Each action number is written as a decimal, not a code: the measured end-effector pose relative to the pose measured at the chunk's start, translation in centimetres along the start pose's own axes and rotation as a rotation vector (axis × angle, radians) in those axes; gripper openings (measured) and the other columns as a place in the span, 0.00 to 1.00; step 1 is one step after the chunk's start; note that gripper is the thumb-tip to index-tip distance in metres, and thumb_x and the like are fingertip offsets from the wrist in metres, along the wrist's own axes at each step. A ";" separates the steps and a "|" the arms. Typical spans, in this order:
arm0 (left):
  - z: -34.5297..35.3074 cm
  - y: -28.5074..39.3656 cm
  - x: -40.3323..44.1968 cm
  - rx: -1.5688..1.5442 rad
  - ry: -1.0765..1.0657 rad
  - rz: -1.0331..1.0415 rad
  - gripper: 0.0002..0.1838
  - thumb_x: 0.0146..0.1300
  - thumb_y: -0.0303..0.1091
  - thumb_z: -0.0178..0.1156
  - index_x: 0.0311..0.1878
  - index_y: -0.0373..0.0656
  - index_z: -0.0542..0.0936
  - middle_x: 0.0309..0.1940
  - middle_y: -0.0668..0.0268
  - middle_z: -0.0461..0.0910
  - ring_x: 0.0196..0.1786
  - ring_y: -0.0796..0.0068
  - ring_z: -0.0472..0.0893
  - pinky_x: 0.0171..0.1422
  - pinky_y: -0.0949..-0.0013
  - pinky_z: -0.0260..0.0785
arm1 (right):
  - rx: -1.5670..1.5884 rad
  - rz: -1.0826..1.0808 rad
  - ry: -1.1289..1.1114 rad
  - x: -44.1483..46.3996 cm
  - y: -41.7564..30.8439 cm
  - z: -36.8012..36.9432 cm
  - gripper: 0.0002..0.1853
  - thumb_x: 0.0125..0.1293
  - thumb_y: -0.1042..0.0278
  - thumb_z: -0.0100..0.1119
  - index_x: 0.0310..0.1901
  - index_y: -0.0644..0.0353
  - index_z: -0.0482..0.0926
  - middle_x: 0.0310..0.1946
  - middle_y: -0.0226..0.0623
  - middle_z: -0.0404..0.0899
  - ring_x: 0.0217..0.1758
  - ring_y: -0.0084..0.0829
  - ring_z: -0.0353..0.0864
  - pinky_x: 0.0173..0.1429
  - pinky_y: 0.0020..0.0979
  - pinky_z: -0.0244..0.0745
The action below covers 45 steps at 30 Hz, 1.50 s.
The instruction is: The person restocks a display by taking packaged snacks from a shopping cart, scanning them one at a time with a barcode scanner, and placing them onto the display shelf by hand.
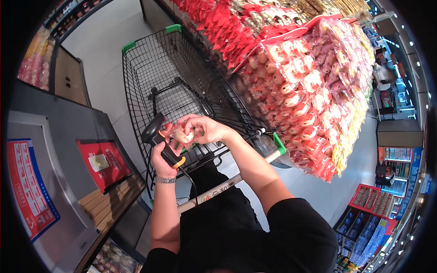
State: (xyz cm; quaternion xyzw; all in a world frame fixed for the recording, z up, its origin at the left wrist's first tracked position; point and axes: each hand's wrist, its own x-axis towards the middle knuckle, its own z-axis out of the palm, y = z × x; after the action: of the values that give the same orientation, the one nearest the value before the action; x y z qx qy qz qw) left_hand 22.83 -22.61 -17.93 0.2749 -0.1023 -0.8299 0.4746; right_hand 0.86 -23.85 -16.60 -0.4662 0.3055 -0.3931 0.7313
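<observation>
My left hand (163,160), with a metal watch at the wrist, is wrapped round a black and orange handheld barcode scanner (169,152). A cable hangs from the scanner's lower end. My right hand (207,130) is closed on a small snack packet (183,135) in clear and red wrapping, right beside the scanner. The fingertips of both hands meet near the packet, and its label is too small to read. Below them is a black wire shopping cart (129,75) with green corners, its pale handle (225,185) close to my body.
A large heap of wrapped snacks (291,91) borders the cart on the right. To the left stand a grey counter (50,107) with a red sign (104,164) and a wooden slatted ledge (111,204). Another person (384,77) is far off at the right.
</observation>
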 end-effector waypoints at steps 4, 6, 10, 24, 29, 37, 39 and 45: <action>0.0 0.1 -0.1 0.002 -0.011 -0.048 0.23 0.62 0.40 0.54 0.60 0.44 0.73 0.72 0.61 0.67 0.70 0.61 0.69 0.72 0.52 0.64 | -0.124 -0.065 -0.007 0.1 1.4 -0.2 0.19 0.45 0.95 0.63 0.36 0.64 0.71 0.65 0.39 0.61 0.65 0.35 0.75 0.60 0.33 0.83; 0.3 0.1 -0.1 -0.003 -0.029 -0.056 0.23 0.63 0.40 0.54 0.61 0.45 0.73 0.71 0.60 0.67 0.70 0.61 0.70 0.71 0.52 0.64 | -0.151 -0.080 0.000 -0.1 1.8 0.0 0.21 0.47 0.94 0.66 0.34 0.61 0.67 0.67 0.41 0.62 0.67 0.33 0.72 0.63 0.32 0.80; -0.4 0.0 0.1 -0.025 -0.089 -0.069 0.23 0.63 0.40 0.53 0.60 0.45 0.72 0.70 0.60 0.68 0.69 0.61 0.70 0.69 0.53 0.65 | -0.192 -0.190 0.086 0.0 2.8 -0.1 0.24 0.44 0.88 0.72 0.35 0.59 0.66 0.52 0.37 0.75 0.48 0.26 0.77 0.47 0.32 0.81; -0.4 0.0 -0.1 -0.051 -0.153 -0.086 0.23 0.64 0.38 0.52 0.62 0.44 0.70 0.69 0.52 0.71 0.66 0.56 0.76 0.62 0.56 0.75 | -1.040 -0.435 1.431 -16.7 -14.2 2.1 0.28 0.40 0.66 0.80 0.44 0.60 0.76 0.41 0.37 0.81 0.45 0.28 0.80 0.54 0.31 0.75; -0.1 -0.2 -0.1 0.025 -0.200 -0.065 0.23 0.63 0.40 0.55 0.61 0.45 0.71 0.64 0.56 0.74 0.60 0.62 0.78 0.62 0.59 0.71 | -1.324 -0.096 1.627 -19.8 -17.4 -0.9 0.28 0.44 0.61 0.81 0.45 0.62 0.77 0.41 0.38 0.82 0.47 0.34 0.80 0.57 0.35 0.75; -0.7 -0.4 0.2 0.027 -0.191 -0.073 0.23 0.63 0.41 0.56 0.61 0.46 0.71 0.62 0.58 0.76 0.59 0.64 0.78 0.62 0.60 0.70 | -1.617 0.248 1.623 -19.2 -17.2 -4.0 0.30 0.44 0.54 0.81 0.46 0.57 0.78 0.41 0.42 0.83 0.47 0.43 0.82 0.58 0.42 0.77; -0.7 -0.4 0.2 0.026 -0.201 -0.074 0.23 0.63 0.41 0.56 0.61 0.47 0.71 0.62 0.58 0.76 0.59 0.64 0.78 0.62 0.60 0.69 | -1.690 0.216 1.616 -19.0 -16.8 -4.1 0.29 0.45 0.54 0.82 0.46 0.57 0.78 0.42 0.43 0.83 0.48 0.43 0.83 0.58 0.41 0.77; -0.7 -0.2 0.1 0.019 -0.200 -0.069 0.23 0.64 0.41 0.56 0.61 0.47 0.71 0.62 0.58 0.76 0.59 0.65 0.78 0.63 0.60 0.69 | -1.523 0.230 1.606 -19.1 -17.4 -3.3 0.31 0.45 0.54 0.81 0.48 0.60 0.78 0.45 0.46 0.82 0.53 0.47 0.77 0.62 0.43 0.72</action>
State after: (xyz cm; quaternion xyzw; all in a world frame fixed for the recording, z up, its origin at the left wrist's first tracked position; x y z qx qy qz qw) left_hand 23.00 -22.52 -18.67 0.1983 -0.1475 -0.8680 0.4307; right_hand -16.49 -13.39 -0.25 -0.3721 0.8931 -0.2203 -0.1241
